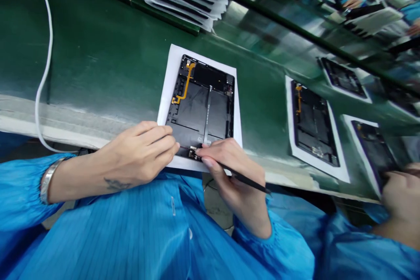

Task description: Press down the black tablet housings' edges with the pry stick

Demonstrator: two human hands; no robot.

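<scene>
Left hand (pixel 139 154) and right hand (pixel 226 170) at the bottom edge of an open tablet housing (pixel 200 100).
Right hand closed on a black stylus (pixel 244 178); left fingers curled at the housing's 6 o'clock edge, grip unclear. Housing lies on a white paper sheet (pixel 166 96) on a green bench (pixel 98 52), at 12 o'clock from the hands; another housing (pixel 315 124) at 3 o'clock.

Your open tablet chassis (pixel 200 105) lies flat on a white sheet (pixel 167 96), black inside, with an orange flex cable (pixel 185 85) at its far left; your black spudger (pixel 244 178) angles away from the small connector (pixel 193 153) at the near edge.
</scene>
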